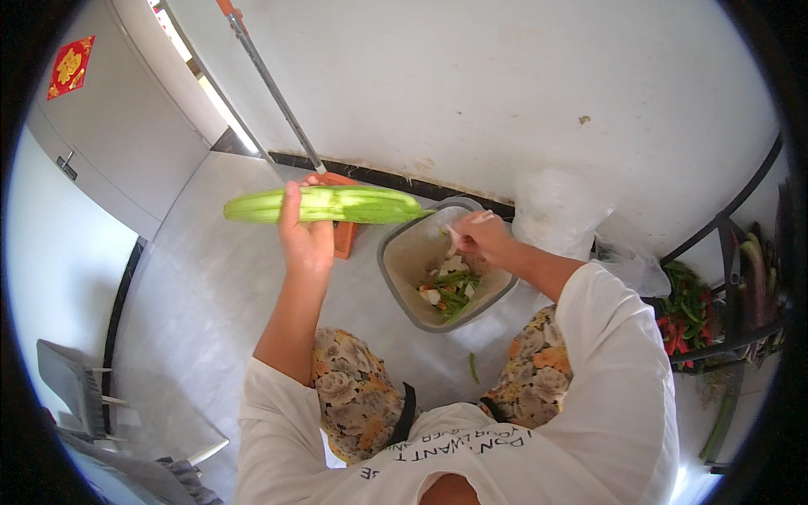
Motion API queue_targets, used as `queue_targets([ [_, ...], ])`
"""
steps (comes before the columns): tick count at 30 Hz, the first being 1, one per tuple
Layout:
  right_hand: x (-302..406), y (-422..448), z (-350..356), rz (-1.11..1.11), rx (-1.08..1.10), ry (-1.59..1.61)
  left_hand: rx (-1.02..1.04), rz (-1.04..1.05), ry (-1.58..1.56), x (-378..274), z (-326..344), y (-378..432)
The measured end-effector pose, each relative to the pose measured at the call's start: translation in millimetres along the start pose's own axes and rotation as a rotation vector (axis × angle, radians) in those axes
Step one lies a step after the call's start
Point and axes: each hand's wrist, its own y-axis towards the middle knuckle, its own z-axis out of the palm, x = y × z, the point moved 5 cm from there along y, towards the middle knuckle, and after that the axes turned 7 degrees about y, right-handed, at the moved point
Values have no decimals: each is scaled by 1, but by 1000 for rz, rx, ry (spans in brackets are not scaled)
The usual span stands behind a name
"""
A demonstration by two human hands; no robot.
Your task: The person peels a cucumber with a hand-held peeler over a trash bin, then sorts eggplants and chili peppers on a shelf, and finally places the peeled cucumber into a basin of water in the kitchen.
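Note:
My left hand [307,237] grips a long green gourd [372,205], partly peeled, near its middle; it lies level, with its stem end pointing right. My right hand [481,237] is just right of that stem end, over the rim of a grey waste bin [385,271]. Its fingers are closed around a small whitish thing that looks like a peeler, though it is too blurred to be sure. Green peelings [457,293] and white scraps lie in the bin, which stands on the floor between my knees.
An orange dustpan [344,240] with a long metal handle [278,88] stands behind my left hand. White plastic bags [555,211] sit against the wall. A black rack [726,347] at right holds red and green peppers [685,309] and eggplants. One green peeling [473,368] lies on the floor.

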Motion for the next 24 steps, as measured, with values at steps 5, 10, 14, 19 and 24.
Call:
queue_targets([
  [5, 42, -22, 1, -14, -188, -253, 155, 13, 82, -3, -13, -13],
  [10, 84, -45, 61, -112, -21, 216, 341, -72, 173, 28, -4, -26],
  [14, 91, -58, 119, -60, 128, 450, 384, -149, 160, 37, 12, -40],
  [19, 82, -45, 116, -23, 132, 459, 282, -100, 99, 28, 10, -34],
  [24, 2, -7, 28, 68, 37, -36, 295, 44, 98, -1, 0, -22],
])
